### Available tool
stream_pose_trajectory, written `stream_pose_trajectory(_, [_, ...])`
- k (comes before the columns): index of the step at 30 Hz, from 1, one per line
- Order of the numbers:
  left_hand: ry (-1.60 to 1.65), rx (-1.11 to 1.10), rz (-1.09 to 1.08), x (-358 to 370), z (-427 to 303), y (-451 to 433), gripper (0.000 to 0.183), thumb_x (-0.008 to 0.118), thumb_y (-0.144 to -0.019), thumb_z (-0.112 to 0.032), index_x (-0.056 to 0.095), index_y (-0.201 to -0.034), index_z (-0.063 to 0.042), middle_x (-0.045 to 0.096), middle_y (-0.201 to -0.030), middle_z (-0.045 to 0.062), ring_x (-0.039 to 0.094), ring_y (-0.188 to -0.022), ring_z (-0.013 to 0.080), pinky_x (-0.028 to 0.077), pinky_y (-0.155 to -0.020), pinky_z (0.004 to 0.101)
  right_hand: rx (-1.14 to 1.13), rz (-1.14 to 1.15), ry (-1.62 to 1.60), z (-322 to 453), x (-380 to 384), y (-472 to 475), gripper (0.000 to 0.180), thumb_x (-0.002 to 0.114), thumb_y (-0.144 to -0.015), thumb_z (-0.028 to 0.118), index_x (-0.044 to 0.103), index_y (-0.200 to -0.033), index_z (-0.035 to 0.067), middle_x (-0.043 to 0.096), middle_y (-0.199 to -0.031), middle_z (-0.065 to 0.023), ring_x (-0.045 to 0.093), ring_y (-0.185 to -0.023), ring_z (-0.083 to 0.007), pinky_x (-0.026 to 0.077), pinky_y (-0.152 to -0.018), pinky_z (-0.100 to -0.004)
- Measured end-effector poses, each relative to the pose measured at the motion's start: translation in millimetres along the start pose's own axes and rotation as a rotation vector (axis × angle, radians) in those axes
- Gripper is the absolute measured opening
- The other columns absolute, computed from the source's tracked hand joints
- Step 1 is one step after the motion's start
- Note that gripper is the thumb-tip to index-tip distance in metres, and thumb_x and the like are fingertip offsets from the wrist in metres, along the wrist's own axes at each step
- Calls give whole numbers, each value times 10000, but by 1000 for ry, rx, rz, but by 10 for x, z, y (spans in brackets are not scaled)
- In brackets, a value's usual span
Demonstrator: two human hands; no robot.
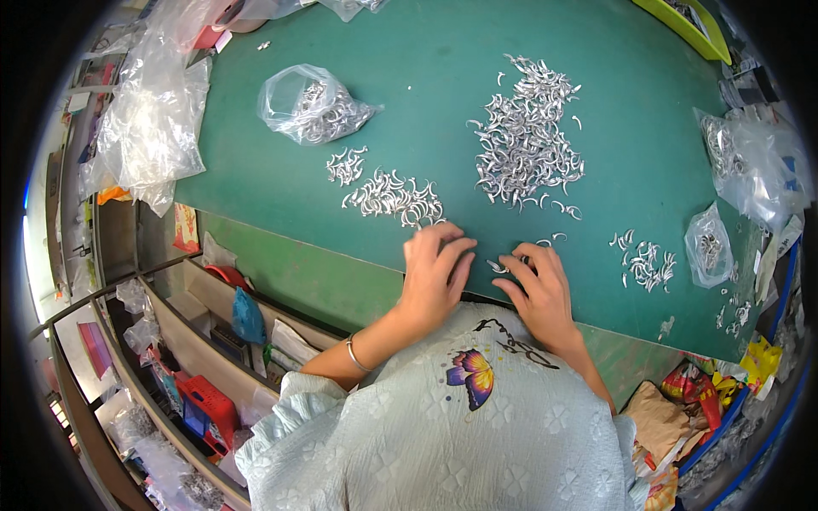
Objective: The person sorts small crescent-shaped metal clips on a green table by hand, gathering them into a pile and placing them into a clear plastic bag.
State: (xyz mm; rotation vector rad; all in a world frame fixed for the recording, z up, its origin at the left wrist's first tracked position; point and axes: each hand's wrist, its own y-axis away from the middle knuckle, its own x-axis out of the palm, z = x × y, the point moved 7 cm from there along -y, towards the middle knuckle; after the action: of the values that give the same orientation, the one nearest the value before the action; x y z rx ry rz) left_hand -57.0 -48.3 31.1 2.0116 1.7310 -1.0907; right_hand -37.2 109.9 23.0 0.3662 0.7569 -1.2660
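My left hand (434, 268) is over the front edge of the green table, beside the lower end of a pile of curved silver metal pieces (396, 197). Its fingers are bent, and I cannot tell whether anything is between them. To its right, my right hand (540, 287) has its fingertips at a small curved metal piece (496, 266) on the tabletop; whether it grips that piece is unclear. A few loose pieces (558, 236) lie just beyond the right fingers. Farther back spreads a large heap of the same pieces (530, 140).
An open clear plastic bag (319, 108) of metal pieces stands at the back left of the green table (434, 64). Toward the right lie a small pile (648, 265) and a small bag (709, 249). Empty plastic bags (156, 121) hang over the left edge. Shelves (192, 306) stand below left.
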Motion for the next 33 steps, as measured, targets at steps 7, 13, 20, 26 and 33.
stream_pose_trajectory(7, [73,3,58,108,-81,-40,287,691,-791,8,634,-1064,-60,567,-1055,86,545,-931,257,384,-787,376,-81,-50,54,46,37,-71,240,760,-749,121,648,-940,30,560,-952,-84,565,-809,-270,467,-685,-381])
stream_pose_trajectory(13, [58,42,101,181,-69,-74,275,686,-796,0,634,-1058,-64,567,-1038,71,536,-919,250,374,-783,374,17,-194,170,-242,-325,270,214,764,-741,47,638,-912,22,585,-947,-105,603,-818,-288,499,-701,-393])
stream_pose_trajectory(20, [107,126,160,481,-302,-225,298,705,-801,-25,629,-1087,-64,578,-1045,65,539,-957,250,367,-792,373,262,-422,467,-739,-976,539,170,733,-791,22,639,-933,12,580,-956,-117,574,-853,-294,477,-721,-385])
stream_pose_trajectory(26, [5,229,241,726,-580,-480,500,725,-782,-113,567,-1256,-77,515,-1267,87,492,-1134,283,373,-855,418,170,-437,415,-464,-944,133,272,715,-808,71,662,-1074,45,586,-1054,-124,544,-945,-311,436,-825,-407])
stream_pose_trajectory(33, [-136,328,298,820,-488,-390,346,704,-786,-124,631,-1117,-52,523,-1329,71,499,-1163,273,366,-856,440,89,-72,233,-377,-444,-79,435,607,-865,51,538,-1287,-31,503,-1371,-156,445,-1299,-367,366,-1053,-481])
